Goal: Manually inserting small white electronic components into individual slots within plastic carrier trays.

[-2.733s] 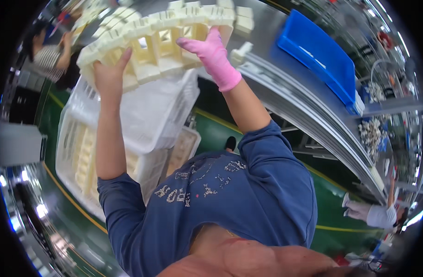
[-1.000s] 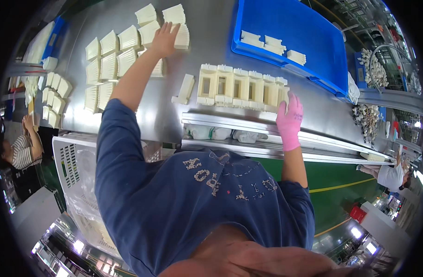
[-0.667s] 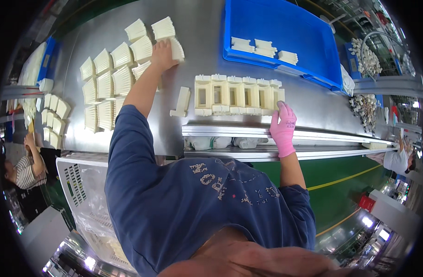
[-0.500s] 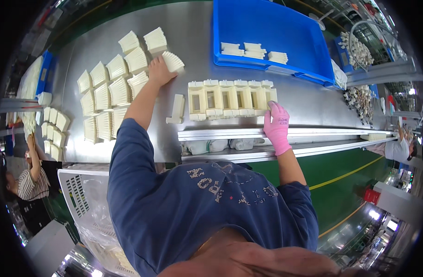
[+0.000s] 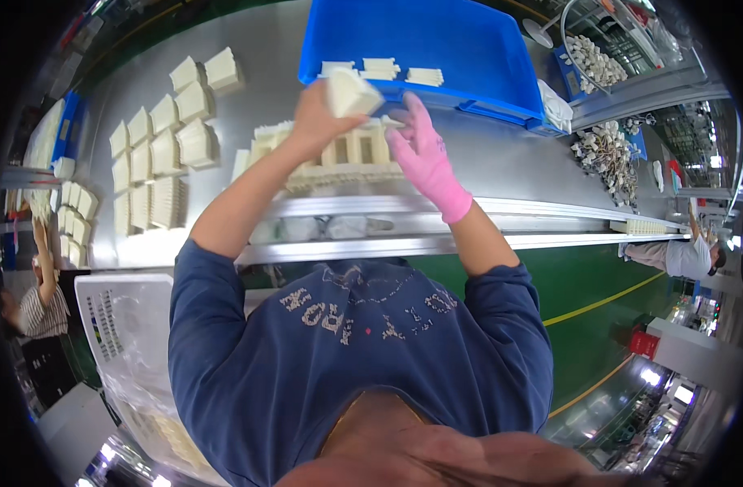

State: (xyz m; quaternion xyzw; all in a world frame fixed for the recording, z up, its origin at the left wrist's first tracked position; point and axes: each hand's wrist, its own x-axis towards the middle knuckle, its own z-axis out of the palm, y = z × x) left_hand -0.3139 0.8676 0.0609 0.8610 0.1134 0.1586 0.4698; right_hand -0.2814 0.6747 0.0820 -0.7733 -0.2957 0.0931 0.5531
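Raised above the steel table [image 5: 501,162], a cream plastic block [image 5: 351,91] is clamped in the fingers of the bare left hand [image 5: 318,122], at the hand's upper right and in front of the blue tray [image 5: 420,40]. The block is tilted, its broad face turned up and toward the right; its long axis runs slantwise from upper left to lower right. The pink-gloved right hand [image 5: 424,158] is held just to the right of the block with its fingers spread and pointing upward; nothing is seen gripped in it, and whether a fingertip touches the block cannot be told. Below and between both hands a long cream moulded rack [image 5: 347,154] is laid across the table, its long axis running left to right, partly hidden by the hands. Three flat cream pieces [image 5: 383,69] are lined up inside the blue tray along its near wall. To the left, square cream blocks [image 5: 160,154] are set out in rows on the table. A white crate [image 5: 120,325] is seen at the lower left, with a dark printed label of rectangular shape on its face. A small red sign [image 5: 643,342] is stood on the green floor at the right.
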